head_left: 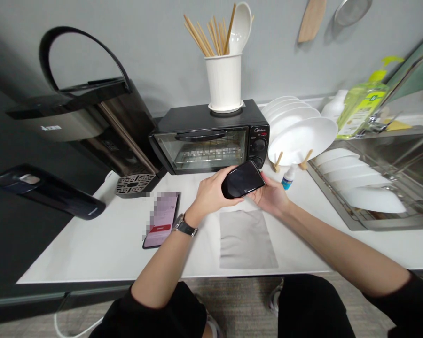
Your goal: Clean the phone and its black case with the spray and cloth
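A black smartphone (245,180) with a dark, glossy face is held up between both hands over the white counter. My left hand (213,190) is closed around its left end. At its right end, my right hand (270,193) grips the edge, with some fingers hidden beneath. Below the hands a light grey cloth (247,241) lies flat. Just beyond my right hand stands a small white bottle (288,178) with a blue label. A second phone (162,220), its screen lit pink, rests on the counter left of my watch-wearing wrist.
Behind the hands sits a black toaster oven (211,141) bearing a white cup (224,82) of chopsticks. A coffee machine (102,126) and a dark flask (49,190) stand left. Plates (301,136), a soap bottle (363,103) and a sink (366,223) are right.
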`<action>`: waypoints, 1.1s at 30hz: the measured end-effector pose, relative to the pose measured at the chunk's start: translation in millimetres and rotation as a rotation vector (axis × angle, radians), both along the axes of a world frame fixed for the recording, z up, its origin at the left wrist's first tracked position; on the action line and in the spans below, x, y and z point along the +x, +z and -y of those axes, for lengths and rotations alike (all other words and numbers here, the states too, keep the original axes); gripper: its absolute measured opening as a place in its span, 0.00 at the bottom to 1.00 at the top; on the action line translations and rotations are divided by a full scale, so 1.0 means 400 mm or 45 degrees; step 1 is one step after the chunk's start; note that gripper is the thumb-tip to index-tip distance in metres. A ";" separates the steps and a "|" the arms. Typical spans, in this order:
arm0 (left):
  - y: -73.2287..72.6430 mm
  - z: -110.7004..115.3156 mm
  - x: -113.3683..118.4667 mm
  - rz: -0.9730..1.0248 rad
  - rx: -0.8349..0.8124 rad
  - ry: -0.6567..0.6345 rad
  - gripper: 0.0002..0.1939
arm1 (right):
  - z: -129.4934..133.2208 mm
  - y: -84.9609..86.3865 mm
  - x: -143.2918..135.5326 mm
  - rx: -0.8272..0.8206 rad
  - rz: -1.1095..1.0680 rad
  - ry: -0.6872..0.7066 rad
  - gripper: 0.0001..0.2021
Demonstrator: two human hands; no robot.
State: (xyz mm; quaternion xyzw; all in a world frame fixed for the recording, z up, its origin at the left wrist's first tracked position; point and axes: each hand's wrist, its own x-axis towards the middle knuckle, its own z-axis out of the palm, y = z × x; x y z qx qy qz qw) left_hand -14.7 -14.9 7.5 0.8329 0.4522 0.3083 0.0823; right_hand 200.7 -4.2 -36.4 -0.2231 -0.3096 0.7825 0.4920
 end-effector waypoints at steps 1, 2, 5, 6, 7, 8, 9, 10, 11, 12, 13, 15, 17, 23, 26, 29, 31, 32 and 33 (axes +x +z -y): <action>0.003 0.002 0.001 0.005 -0.018 -0.006 0.47 | -0.001 0.000 0.001 -0.004 0.003 -0.004 0.11; 0.005 0.003 0.001 0.007 -0.035 -0.010 0.48 | -0.002 0.000 0.001 -0.006 0.006 -0.009 0.10; 0.008 0.005 0.001 0.008 -0.088 -0.035 0.52 | -0.005 0.000 0.001 0.005 0.017 -0.041 0.10; 0.008 0.005 0.002 0.013 -0.099 -0.051 0.53 | -0.006 0.000 0.000 0.015 0.022 -0.056 0.09; 0.007 0.004 0.003 0.018 -0.104 -0.067 0.53 | -0.006 0.000 -0.002 0.028 0.027 -0.072 0.09; 0.005 0.004 0.004 0.023 -0.104 -0.078 0.53 | -0.006 -0.001 -0.003 0.044 0.032 -0.090 0.08; 0.003 0.004 0.005 0.026 -0.099 -0.082 0.52 | -0.007 -0.002 -0.005 0.060 0.038 -0.110 0.08; 0.001 0.004 0.007 0.025 -0.091 -0.078 0.52 | -0.007 -0.003 -0.007 0.075 0.044 -0.129 0.08; -0.001 0.004 0.010 0.019 -0.082 -0.066 0.52 | -0.007 -0.005 -0.009 0.089 0.051 -0.148 0.09; -0.003 0.005 0.012 0.008 -0.074 -0.049 0.52 | -0.008 -0.006 -0.011 0.101 0.059 -0.168 0.09; -0.004 0.006 0.014 -0.002 -0.065 -0.031 0.52 | -0.008 -0.007 -0.013 0.111 0.067 -0.187 0.10; -0.007 0.007 0.017 -0.005 -0.043 -0.006 0.52 | -0.008 -0.009 -0.016 0.130 0.087 -0.218 0.11; -0.009 0.008 0.019 0.015 -0.021 -0.001 0.51 | -0.008 -0.008 -0.019 0.147 0.104 -0.239 0.13; -0.017 0.006 0.017 0.072 0.012 -0.018 0.49 | -0.002 0.000 -0.025 0.178 0.146 -0.245 0.17; -0.018 0.005 0.017 0.071 0.034 -0.019 0.49 | -0.001 0.003 -0.025 0.178 0.155 -0.248 0.18; -0.015 0.007 0.017 0.065 0.050 -0.026 0.49 | -0.003 0.006 -0.024 0.163 0.148 -0.261 0.17; -0.011 0.009 0.018 0.067 0.054 -0.030 0.49 | -0.005 0.008 -0.023 0.148 0.137 -0.274 0.15; -0.009 0.010 0.018 0.069 0.059 -0.031 0.49 | -0.006 0.008 -0.022 0.140 0.131 -0.281 0.14; -0.008 0.011 0.018 0.069 0.066 -0.031 0.49 | -0.007 0.009 -0.022 0.134 0.126 -0.286 0.14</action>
